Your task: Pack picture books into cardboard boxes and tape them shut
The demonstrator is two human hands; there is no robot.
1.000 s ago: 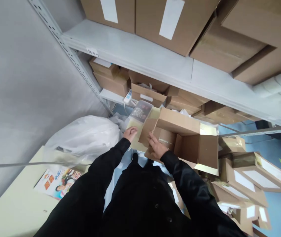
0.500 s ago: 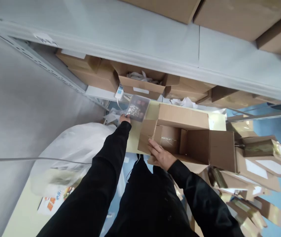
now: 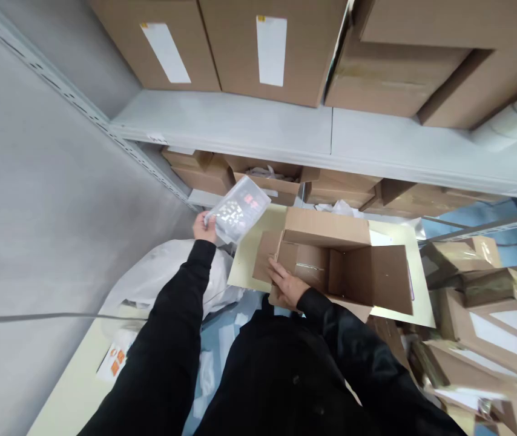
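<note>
My left hand (image 3: 204, 227) pinches the left end of a clear plastic bag (image 3: 239, 209), lifted above the table at the left of the box. White and pinkish-red bits show through the plastic, too blurred to name. An open cardboard box (image 3: 326, 227) stands on the pale yellow table (image 3: 246, 266), flaps folded out and its visible inside bare. Over the near left corner of this box lies my right hand (image 3: 288, 284), gripping the edge with fingers extended and the thumb hidden.
Ahead runs a grey metal shelf (image 3: 240, 124) stacked with cardboard boxes (image 3: 286, 54). Below it, an open carton (image 3: 276, 181) holds whitish items. Several taped cartons (image 3: 503, 327) are piled at right. A white plastic sack (image 3: 167, 272) sits at left, crossed by a grey cable (image 3: 49, 318).
My left hand has raised the plastic bag off the table and drawn it left, tilting it. My right hand stays at the box corner. The view has tipped up toward the shelf.
</note>
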